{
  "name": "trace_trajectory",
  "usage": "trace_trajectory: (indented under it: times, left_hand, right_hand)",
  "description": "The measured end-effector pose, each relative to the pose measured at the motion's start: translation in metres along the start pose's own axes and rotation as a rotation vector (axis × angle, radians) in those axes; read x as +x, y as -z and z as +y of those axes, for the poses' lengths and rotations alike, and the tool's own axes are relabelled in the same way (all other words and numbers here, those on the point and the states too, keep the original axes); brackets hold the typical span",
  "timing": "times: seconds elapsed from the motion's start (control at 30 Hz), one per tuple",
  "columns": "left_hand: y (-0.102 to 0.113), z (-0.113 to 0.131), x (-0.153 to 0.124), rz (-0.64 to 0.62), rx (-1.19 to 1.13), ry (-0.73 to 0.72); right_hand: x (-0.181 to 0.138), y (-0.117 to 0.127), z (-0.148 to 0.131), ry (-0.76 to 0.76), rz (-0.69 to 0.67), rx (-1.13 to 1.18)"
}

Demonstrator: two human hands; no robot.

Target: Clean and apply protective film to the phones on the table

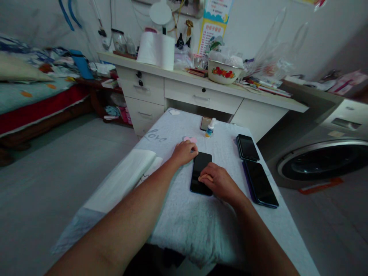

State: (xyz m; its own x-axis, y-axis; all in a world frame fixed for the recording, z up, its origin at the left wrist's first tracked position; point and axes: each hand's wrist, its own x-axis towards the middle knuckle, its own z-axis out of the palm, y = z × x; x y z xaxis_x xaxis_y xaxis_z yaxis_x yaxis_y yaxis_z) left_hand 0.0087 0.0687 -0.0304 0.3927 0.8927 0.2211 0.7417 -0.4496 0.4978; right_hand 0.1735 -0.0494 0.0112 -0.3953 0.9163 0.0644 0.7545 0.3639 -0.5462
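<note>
A black smartphone (199, 168) lies screen up on the cloth-covered table in front of me. My left hand (184, 152) is closed at its upper left edge, fingertips on the corner. Over the phone's lower right part, my right hand (219, 181) is closed on a small orange cloth (206, 177) that rests against the screen; most of the cloth is hidden in the fingers. Beyond the phone stands a small spray bottle (210, 128) with a white top. Behind that bottle another phone (205, 123) lies flat.
On the right side of the table are two stacks of phones, a farther one (247, 147) and a nearer one (261, 184). Folded white cloth (126, 178) lies at the left. A white desk (198, 94) borders the far end, with a washing machine (324, 142) to the right.
</note>
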Motion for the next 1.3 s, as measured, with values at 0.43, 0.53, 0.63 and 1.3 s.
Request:
trace_trajectory:
  times: [0.43, 0.53, 0.63, 1.3]
  left_hand:
    - [0.001, 0.000, 0.000, -0.001, -0.021, -0.002]
    - [0.000, 0.000, 0.000, 0.002, -0.026, -0.001]
    - [0.000, 0.000, 0.000, 0.001, -0.023, -0.002]
    - [0.000, 0.001, 0.000, 0.002, 0.012, -0.006]
  right_hand:
    - [0.000, 0.001, -0.005, 0.024, -0.037, 0.020]
    - [-0.002, 0.003, -0.005, 0.073, -0.086, 0.039]
    - [-0.004, 0.006, -0.006, 0.094, -0.132, 0.044]
    - [-0.011, 0.019, -0.011, 0.084, -0.269, 0.086]
